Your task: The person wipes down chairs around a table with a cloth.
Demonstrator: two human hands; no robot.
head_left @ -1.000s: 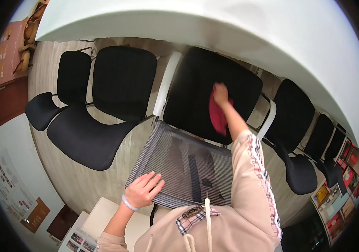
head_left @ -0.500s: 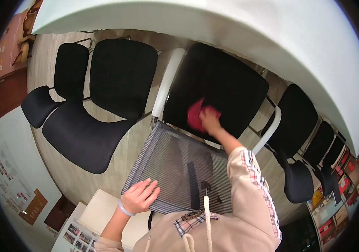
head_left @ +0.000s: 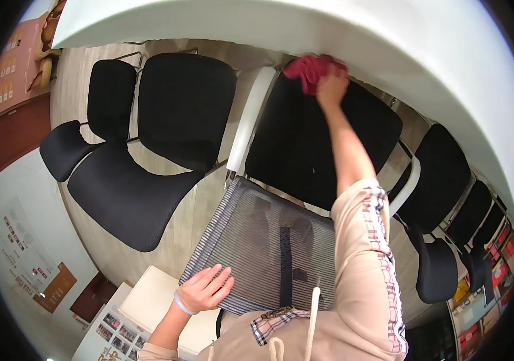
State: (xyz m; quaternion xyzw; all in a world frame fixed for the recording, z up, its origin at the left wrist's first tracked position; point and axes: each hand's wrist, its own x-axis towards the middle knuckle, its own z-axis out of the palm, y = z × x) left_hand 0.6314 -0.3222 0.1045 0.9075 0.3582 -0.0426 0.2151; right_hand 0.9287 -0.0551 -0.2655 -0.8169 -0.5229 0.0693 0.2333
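one broad, white, curved tabletop (head_left: 305, 24) sweeps across the upper view, above a pale, wood-patterned floor (head_left: 176, 216). several black, padded chairs (head_left: 188, 111) stand on both sides of the nearest one. a person in a beige, hooded top with checked sleeve trim (head_left: 356, 253) leans over that chair's wide, black, fabric seat (head_left: 293, 141). its grey, striped, see-through mesh backrest (head_left: 251, 234) stands between the seat and the person's torso, and white, curved armrests (head_left: 249, 123) flank the seat. a crumpled, crimson cloth (head_left: 306, 71) lies at the seat's far end, beside the table edge, beneath and to the left of the right hand's fingers and well apart from the left hand. the right hand (head_left: 333, 87), somewhat blurred, is grasping the cloth's right part. the left hand (head_left: 206, 289) rests, fingers loosely spread, on the backrest's near left edge. a thin, pale band (head_left: 183, 303) circles the left wrist.
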